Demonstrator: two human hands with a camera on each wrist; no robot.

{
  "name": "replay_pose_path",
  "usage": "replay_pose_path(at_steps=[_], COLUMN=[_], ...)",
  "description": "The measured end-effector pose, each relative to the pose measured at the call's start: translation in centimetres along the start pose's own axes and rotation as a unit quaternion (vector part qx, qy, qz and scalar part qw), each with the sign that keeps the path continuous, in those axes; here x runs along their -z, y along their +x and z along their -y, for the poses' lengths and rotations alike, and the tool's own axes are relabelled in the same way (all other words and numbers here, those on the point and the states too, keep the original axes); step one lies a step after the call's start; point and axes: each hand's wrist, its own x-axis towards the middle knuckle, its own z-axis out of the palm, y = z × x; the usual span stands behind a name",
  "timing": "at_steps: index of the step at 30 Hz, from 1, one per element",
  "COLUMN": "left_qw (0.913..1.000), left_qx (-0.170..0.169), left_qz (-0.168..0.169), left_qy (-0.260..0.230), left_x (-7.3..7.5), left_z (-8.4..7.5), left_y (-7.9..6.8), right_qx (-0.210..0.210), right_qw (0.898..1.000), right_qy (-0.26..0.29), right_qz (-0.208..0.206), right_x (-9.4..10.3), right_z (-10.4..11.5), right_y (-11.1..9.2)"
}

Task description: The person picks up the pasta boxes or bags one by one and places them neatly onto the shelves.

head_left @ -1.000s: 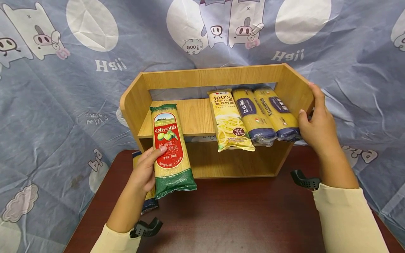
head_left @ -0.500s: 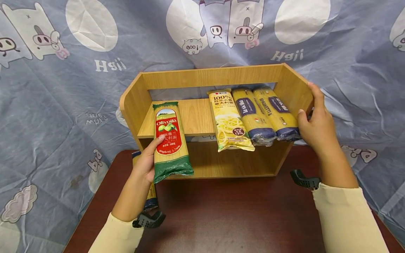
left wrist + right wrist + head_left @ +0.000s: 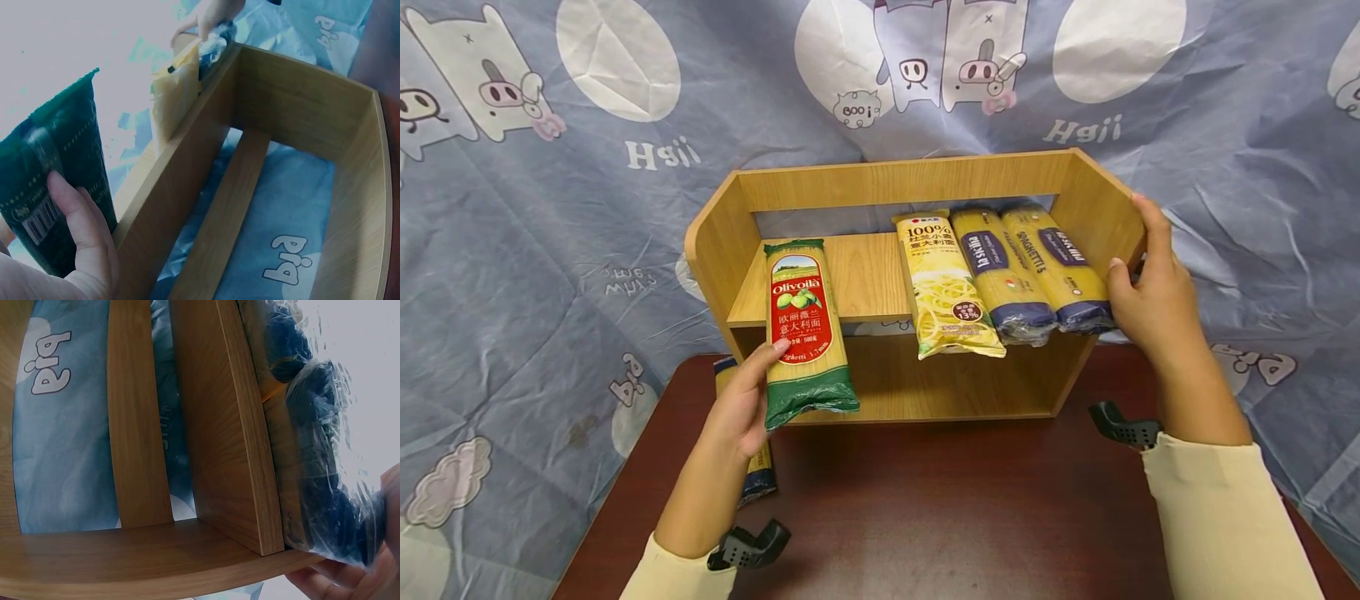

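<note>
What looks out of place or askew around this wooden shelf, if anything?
One blue-ended packet lies on the table by the left end of the wooden shelf, apart from the three packets lined up on the upper board. Those three jut past the board's front edge, which looks slightly precarious. I see no spill or tear.

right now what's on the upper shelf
A yellow pack and two spaghetti packs; the red-labelled pack in the left hand hides part of the upper shelf behind it.
</note>
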Motion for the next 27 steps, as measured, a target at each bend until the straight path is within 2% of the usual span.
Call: replay_pose_path(at_steps=[3,5,11,15,20,27], left_qw=[0.9997,0.9992,0.9928,0.9888,0.9849,0.9844], left_qx=[-0.023,-0.035,-0.054,-0.072,-0.093,-0.101], left_qz=[0.007,-0.004,-0.089,-0.121,-0.136,-0.131], left_qy=[0.008,0.021,0.058,0.049,0.053,0.060], left_x=[-0.3,-0.6,-1.9,-2.8,-3.3,-3.2], left_z=[0.3,0.5,0.9,1.0,1.1,1.1], left_y=[-0.9,-1.4,-2.8,-3.5,-3.8,-3.8], right_qx=[0.002,0.000,-0.003,0.002,-0.002,-0.008], right_qw=[1.000,1.000,1.000,1.000,1.000,1.000], right_qy=[-0.004,-0.006,-0.009,-0.006,-0.004,-0.003], right_qz=[-0.002,0.000,0.003,0.001,0.003,0.007], right_x=[0.0,0.0,0.1,0.0,0.1,0.2], right_z=[0.0,-0.1,0.0,0.0,0.0,0.0], right_y=[0.0,0.0,0.0,0.0,0.0,0.0])
